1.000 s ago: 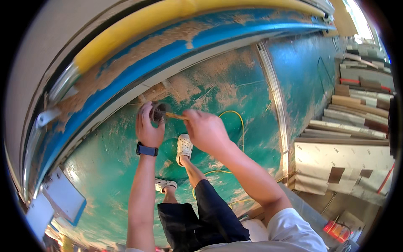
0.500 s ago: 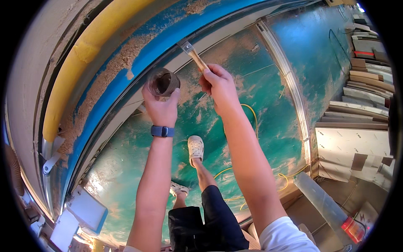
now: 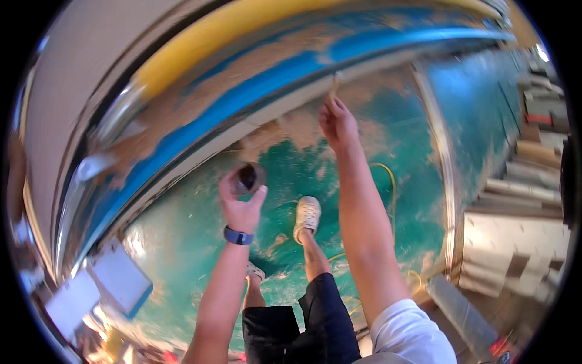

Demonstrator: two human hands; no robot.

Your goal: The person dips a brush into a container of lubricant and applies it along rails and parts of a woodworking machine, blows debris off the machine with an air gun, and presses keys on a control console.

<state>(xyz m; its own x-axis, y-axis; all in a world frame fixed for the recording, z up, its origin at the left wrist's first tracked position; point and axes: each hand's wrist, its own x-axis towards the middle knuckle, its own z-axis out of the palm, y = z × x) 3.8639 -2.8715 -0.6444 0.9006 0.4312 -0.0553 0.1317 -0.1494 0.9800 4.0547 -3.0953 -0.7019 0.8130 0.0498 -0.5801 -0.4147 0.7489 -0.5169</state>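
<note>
A small, round, see-through cup (image 3: 259, 176) with dark stuff inside is gripped by my left hand (image 3: 240, 209), fingers curled about its sides. My right hand (image 3: 339, 126) is closed on the wooden handle of a paintbrush (image 3: 334, 90), reaching farther forward than the left. The brush's far end is blurred and appears close to the pale lower border of a blue machine rail (image 3: 267, 85); whether it touches cannot be told. Cup and brush are well apart.
Sawdust (image 3: 242, 62) lies along the rail below a thick yellow tube (image 3: 200, 48). On the dusty green floor (image 3: 282, 176) are my feet, a yellow hose (image 3: 393, 194) and a metal floor strip (image 3: 441, 145). Stacked boards (image 3: 527, 164) stand at right.
The view has swung and is blurred. My left hand with the cup has drawn back from the blue rail. My right hand has moved right along the rail with the paintbrush.
</note>
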